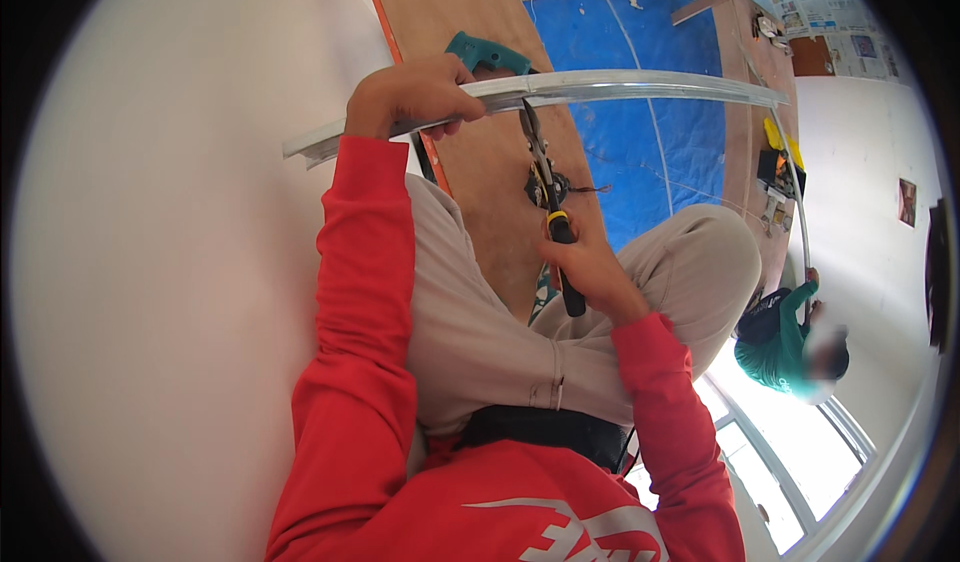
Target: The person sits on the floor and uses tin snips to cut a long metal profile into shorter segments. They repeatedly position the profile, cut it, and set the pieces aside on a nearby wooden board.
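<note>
While clasped in left hand (428, 94) over left edge of plank (440, 2), seems a light, bendy rail (620, 84); best held by flat sides, clear of snips (541, 162) gripped in right hand (585, 262).

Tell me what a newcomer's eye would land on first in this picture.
Probably the long silvery metal channel across the upper middle, gripped near its left end by the left hand, with the snips in the right hand pointing up at its lower edge. Next, the bright blue sheet to the right of the wooden board. Then the co-worker in green at the far right.
</note>
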{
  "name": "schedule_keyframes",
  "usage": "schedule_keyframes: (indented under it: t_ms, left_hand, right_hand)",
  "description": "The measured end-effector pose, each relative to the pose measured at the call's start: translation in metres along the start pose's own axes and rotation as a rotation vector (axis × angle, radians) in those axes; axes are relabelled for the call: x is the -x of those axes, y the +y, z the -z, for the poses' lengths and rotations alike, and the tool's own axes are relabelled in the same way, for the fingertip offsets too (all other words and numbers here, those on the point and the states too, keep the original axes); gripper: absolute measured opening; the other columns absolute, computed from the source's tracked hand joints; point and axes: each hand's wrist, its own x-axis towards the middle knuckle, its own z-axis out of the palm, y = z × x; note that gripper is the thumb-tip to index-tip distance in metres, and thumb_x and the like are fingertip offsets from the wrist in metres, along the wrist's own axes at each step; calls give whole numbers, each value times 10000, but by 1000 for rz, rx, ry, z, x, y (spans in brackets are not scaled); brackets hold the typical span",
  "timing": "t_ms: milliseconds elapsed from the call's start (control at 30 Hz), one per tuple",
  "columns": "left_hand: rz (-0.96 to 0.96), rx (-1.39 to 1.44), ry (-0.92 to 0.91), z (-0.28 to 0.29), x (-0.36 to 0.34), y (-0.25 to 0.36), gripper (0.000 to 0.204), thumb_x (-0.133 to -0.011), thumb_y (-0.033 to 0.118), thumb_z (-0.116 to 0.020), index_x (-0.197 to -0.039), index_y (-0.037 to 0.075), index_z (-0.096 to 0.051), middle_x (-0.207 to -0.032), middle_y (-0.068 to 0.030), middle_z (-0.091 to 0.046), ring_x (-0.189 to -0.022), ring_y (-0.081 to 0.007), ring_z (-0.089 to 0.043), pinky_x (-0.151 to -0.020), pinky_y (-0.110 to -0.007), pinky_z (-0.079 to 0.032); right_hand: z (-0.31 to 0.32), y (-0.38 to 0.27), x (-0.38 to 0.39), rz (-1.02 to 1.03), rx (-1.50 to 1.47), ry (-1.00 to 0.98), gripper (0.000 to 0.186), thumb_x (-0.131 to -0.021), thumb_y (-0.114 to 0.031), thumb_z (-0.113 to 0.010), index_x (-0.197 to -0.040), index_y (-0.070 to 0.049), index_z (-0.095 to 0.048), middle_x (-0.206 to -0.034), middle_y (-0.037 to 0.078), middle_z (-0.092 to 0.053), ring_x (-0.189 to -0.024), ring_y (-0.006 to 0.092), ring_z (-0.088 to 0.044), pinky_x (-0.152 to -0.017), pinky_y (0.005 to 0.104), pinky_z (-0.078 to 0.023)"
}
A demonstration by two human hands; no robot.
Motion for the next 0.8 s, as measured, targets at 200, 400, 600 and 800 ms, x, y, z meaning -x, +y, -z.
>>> schedule_keyframes:
  t_ms: [200,400,600,800]
  left_hand:
    - [23,85,-43,4,-1,-7,350,-804,190,-701,-1030,-77,-719,-719,-87,-683,-604,-164,-657,-597,-319,-553]
    - [50,107,-24,-3,-6,-5,282,-820,186,-696,-955,-61,-714,-717,-89,-692,-610,-162,-666,-602,-317,-556]
    - [-40,69,12,1,-15,-14,254,-829,175,-684,-915,-62,-712,-693,-82,-686,-618,-159,-677,-608,-305,-556]
    - [-2,241,115,7,-11,-30,391,-861,264,-719,-1074,-63,-722,-787,-91,-719,-632,-171,-710,-595,-326,-573]
  right_hand:
    - [3,-2,-1,-28,-4,-4,187,-829,-70,-708,-946,-54,-562,-702,-5,-535,-529,105,-525,-477,305,-422]
    - [2,1,-3,50,185,36,239,-828,-129,-708,-1013,-44,-583,-773,-11,-544,-693,115,-541,-609,327,-446]
    - [5,-5,3,54,182,3,390,-824,-123,-695,-1180,-25,-570,-866,8,-558,-761,114,-527,-676,309,-449]
    - [1,-6,44,105,230,-66,591,-789,-92,-672,-1354,1,-525,-992,40,-580,-911,157,-562,-849,301,-472]
